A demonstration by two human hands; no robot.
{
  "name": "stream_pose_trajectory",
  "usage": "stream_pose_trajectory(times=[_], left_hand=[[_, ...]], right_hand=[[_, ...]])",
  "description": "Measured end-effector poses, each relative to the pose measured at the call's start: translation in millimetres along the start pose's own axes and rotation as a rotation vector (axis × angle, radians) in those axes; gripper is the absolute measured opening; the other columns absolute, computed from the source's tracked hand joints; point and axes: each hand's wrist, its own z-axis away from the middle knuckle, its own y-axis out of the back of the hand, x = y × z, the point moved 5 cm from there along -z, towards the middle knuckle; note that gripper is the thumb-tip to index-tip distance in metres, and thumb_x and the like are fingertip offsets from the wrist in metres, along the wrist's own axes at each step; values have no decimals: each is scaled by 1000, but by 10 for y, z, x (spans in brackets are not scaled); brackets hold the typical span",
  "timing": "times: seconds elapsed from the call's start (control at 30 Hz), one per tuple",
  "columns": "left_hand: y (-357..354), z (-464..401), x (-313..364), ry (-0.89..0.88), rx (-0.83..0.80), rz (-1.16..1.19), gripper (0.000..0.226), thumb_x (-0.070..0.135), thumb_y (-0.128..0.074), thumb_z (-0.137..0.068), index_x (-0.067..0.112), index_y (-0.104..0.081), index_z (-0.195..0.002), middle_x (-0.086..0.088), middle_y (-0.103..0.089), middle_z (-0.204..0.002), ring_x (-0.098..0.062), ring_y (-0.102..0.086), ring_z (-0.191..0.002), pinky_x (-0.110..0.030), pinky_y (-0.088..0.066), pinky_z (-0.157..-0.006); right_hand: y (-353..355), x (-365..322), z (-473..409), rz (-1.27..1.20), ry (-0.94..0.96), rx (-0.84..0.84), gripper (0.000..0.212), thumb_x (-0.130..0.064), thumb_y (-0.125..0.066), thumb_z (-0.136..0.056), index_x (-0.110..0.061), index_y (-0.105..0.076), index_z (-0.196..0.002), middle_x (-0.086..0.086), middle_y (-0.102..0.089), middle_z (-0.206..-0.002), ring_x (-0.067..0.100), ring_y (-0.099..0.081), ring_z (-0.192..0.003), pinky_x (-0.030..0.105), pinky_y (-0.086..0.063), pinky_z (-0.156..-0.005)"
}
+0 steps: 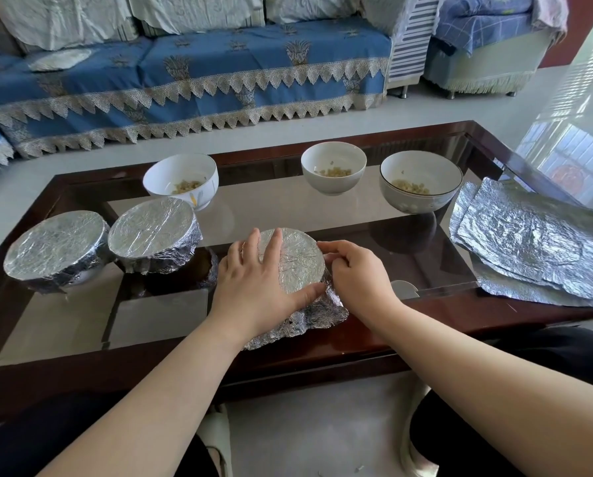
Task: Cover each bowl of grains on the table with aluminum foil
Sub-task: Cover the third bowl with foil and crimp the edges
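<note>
Two foil-covered bowls are finished at nine o'clock, a third bowl is pressed flat under the spread left hand while its foil edge is pinched by the right hand, and three open bowls at twelve o'clock are left, with spare foil sheets at three o'clock on the counter.

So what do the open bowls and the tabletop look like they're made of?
Open bowls: probably glazed ceramic, since they're white, glossy and thick-rimmed. Tabletop: glass panel, shown by its reflections and see-through look, set in a frame that looks like dark polished wood.
</note>
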Motion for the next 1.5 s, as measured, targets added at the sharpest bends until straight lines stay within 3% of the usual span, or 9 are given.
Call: stream_pose_trajectory(times=[0.13,0.43,0.67,0.83,1.0,1.1,1.23,1.37,1.5], left_hand=[[2,4,-7,2,-5,2,122,97,-12,-57,30,8,-157,-7,4,-166,-31,0,-151,-47,-9,-121],[-7,10,-14,34,17,43,118,95,-22,-63,30,3,-158,-5,1,-166,-29,0,-151,-47,-9,-121],[59,24,5,130,-102,111,127,97,-22,-55,27,5,-158,-8,9,-166,-35,3,-151,-49,-7,-120],[178,159,-6,85,-69,-102,126,97,-18,-62,20,12,-157,-14,-3,-165,-35,-11,-150,-46,-15,-119],[168,70,17,-74,-82,-115,124,98,-12,-58,28,16,-156,-9,22,-163,-32,22,-149,-51,7,-120],[118,4,-5,-140,-124,-14,120,99,-22,-59,37,13,-156,-2,20,-165,-25,22,-150,-49,5,-120],[67,-10,-18,-129,-120,25,115,96,-27,-61,41,8,-156,0,16,-166,-22,17,-151,-48,0,-121],[47,-14,-22,-119,-109,39,111,94,-34,-67,41,8,-155,2,17,-165,-21,17,-151,-48,0,-121],[48,-19,-20,-113,-112,41,111,92,-36,-68,40,7,-156,2,17,-165,-20,17,-151,-48,0,-121]], right_hand=[[9,-3,-19,63,5,-23,37,-12,-40,-94,-27,-69,-112,-11,-69,-95,9,-59,-77,19,-38,-59],[-49,-88,14,231,54,-92,34,-40,-42,-101,-20,-56,-124,-4,-67,-106,18,-59,-105,32,-45,-83],[-75,-66,-220,162,34,-134,21,-30,-51,-96,-18,-62,-110,-12,-61,-77,7,-58,-71,24,-39,-60],[-70,-75,-337,143,78,-175,17,-28,-54,-97,-16,-60,-107,-10,-53,-65,2,-46,-52,20,-35,-51],[-98,-45,-405,60,49,-248,17,-25,-54,-98,-11,-60,-106,-9,-40,-54,2,-35,-33,13,-27,-38],[-108,-30,-407,43,28,-287,17,-29,-54,-99,-15,-61,-104,-8,-41,-58,1,-34,-33,12,-25,-38],[-86,24,-367,-89,-21,-379,20,-35,-51,-100,-20,-56,-90,-6,-43,-61,4,-33,-43,19,-28,-44],[-90,108,-293,-342,-116,-570,21,-31,-56,-98,-17,-62,-113,-6,-66,-80,3,-58,-60,20,-44,-53],[-166,140,-217,-797,-282,-734,36,-17,-58,-89,-8,-61,-123,13,-69,-106,25,-68,-94,36,-59,-79]])
